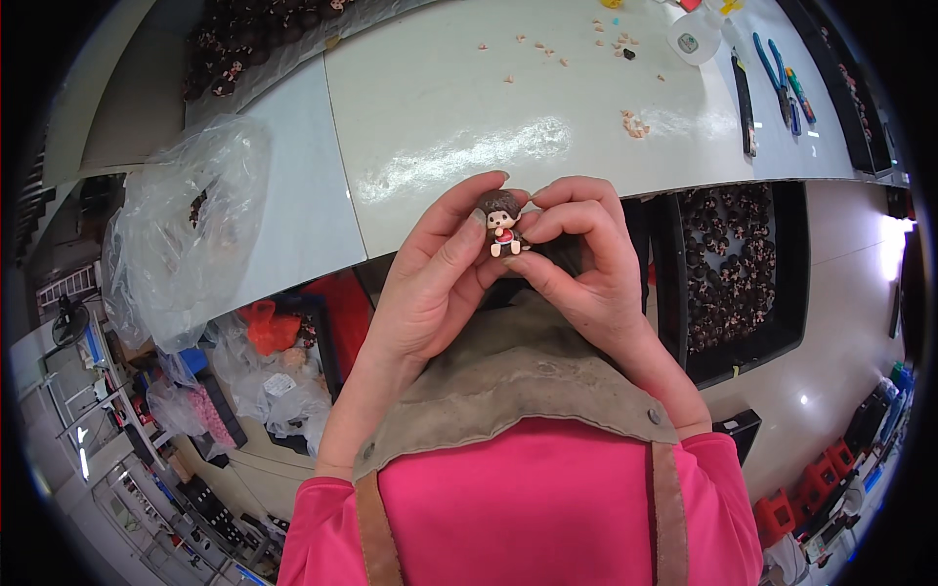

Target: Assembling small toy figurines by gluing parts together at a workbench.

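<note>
Between both hands, just over the front edge of the table, is a small toy figurine (502,227) with brown hair, a pale face, a red patch on its chest and pale feet. It sits upright, its front turned up toward me. My left hand (440,259) pinches it from the left, the thumb along its side and a finger behind its head. My right hand (581,244) grips it from the right, with fingertips at its side and the thumb near its feet. The figurine's back is hidden by my fingers.
Small pale scraps (635,125) lie on the white table (440,107). To the right are pliers (779,73), a black cutter knife (745,103) and a white cup-like container (696,39). Clear plastic bags (186,225) cover the left. A black crate (796,283) with many dark figurine parts stands lower right.
</note>
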`<state>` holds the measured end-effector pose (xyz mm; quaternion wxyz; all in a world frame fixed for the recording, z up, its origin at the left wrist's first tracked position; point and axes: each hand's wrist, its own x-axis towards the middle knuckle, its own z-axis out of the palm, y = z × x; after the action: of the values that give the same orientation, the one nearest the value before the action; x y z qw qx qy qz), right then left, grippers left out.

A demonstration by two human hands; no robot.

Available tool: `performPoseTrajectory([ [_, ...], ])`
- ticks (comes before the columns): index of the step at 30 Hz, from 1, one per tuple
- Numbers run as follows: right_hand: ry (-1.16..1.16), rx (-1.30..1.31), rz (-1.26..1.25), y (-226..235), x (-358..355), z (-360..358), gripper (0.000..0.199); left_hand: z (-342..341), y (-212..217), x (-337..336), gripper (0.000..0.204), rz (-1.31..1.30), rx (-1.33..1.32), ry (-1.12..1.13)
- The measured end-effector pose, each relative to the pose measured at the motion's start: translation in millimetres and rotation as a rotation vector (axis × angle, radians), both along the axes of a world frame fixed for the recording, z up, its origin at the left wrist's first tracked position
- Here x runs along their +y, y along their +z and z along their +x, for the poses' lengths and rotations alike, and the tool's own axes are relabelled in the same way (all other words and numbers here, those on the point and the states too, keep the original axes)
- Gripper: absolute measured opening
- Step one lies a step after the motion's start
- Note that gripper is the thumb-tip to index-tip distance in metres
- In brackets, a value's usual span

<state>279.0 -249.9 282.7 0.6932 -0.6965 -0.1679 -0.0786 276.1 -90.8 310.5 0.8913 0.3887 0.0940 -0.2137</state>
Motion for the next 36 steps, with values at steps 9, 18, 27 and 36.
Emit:
performPoseTrajectory([
  [9,-0.028,-0.123,-0.169,10,-4,-3,0.03,-3,2,2,0.036,0.037,-0.067,-0.025],
  [18,-0.155,-0.223,-0.315,22,-1,-5,0.029,-6,9,-5,0.032,0.288,-0.266,0.08],
  [27,-0.063,0.015,-0.181,24,-1,-4,0.019,-10,8,-6,0.03,0.563,-0.546,0.197],
  [36,0.026,-0.025,-0.144,22,-3,0,0.017,-8,16,-6,0.029,0.501,-0.358,0.136],
])
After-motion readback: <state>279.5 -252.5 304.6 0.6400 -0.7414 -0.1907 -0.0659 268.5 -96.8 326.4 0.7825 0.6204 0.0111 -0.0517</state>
